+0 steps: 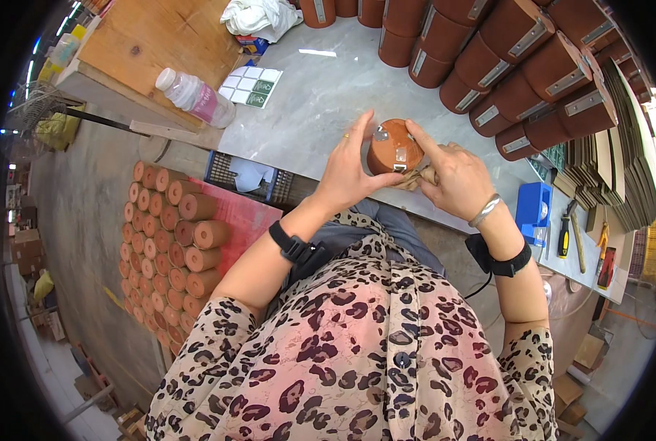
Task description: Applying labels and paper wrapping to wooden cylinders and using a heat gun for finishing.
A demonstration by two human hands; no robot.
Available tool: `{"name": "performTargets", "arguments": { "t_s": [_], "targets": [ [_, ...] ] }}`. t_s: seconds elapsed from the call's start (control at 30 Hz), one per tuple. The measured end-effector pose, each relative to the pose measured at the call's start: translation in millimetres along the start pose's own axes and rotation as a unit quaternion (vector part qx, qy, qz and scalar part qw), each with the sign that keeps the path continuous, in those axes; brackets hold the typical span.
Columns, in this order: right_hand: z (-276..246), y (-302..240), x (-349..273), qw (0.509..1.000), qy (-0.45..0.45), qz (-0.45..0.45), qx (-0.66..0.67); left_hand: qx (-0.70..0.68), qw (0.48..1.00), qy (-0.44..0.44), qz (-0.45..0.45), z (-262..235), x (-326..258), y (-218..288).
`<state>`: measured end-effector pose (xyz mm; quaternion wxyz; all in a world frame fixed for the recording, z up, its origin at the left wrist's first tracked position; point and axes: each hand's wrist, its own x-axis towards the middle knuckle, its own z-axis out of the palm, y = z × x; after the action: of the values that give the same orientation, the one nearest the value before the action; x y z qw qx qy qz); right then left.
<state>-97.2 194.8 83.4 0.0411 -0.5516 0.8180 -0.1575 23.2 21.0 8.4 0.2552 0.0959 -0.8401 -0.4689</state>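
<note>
Gripping the brown cylinder (pixel 394 145) over the desk (pixel 320 95), my left hand (pixel 346 173) hid its side; my right hand (pixel 453 176) pressed one finger on top, its other fingers curled shut on something tan I couldn't identify.

A round brown box (pixel 394 147), short and cylindrical with a glossy top, a small metal fitting near its upper edge and a metal clasp on its near side, sits tilted above the near edge of the grey table (pixel 320 103), with a crumpled tan cloth (pixel 416 178) under it.
</note>
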Motion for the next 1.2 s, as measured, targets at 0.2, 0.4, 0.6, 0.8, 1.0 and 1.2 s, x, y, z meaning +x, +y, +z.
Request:
{"name": "performTargets", "arguments": {
  "t_s": [0.2, 0.4, 0.6, 0.8, 1.0, 1.2],
  "targets": [
    [-6.3, -5.0, -17.2, 0.999, -0.038, 0.017, -0.028, -0.014, 0.998, -0.051, -0.03, 4.4, 0.6, -15.7],
    [-11.2, -18.0, -33.0, 0.993, -0.075, 0.022, 0.087, -0.099, 0.991, -0.089, -0.027, 5.3, 13.5, -11.6],
    [-18.6, -11.6, -12.4, 0.894, 0.341, 0.115, 0.268, -0.655, 0.664, -0.034, -0.358, 11.6, 36.1, 3.3],
    [3.2, -42.4, 39.1, 0.897, 0.427, -0.052, 0.103, -0.718, 0.57, 0.026, -0.399, 19.6, 37.5, 35.3],
    [16.9, -64.5, 14.5, 0.93, 0.296, -0.135, 0.172, -0.797, 0.539, -0.069, -0.265, -8.8, 35.5, 33.0],
    [12.4, -38.2, -9.6, 0.939, 0.285, -0.04, 0.187, -0.823, 0.452, 0.002, -0.345, -27.9, 50.8, 40.1]
  ]
}}
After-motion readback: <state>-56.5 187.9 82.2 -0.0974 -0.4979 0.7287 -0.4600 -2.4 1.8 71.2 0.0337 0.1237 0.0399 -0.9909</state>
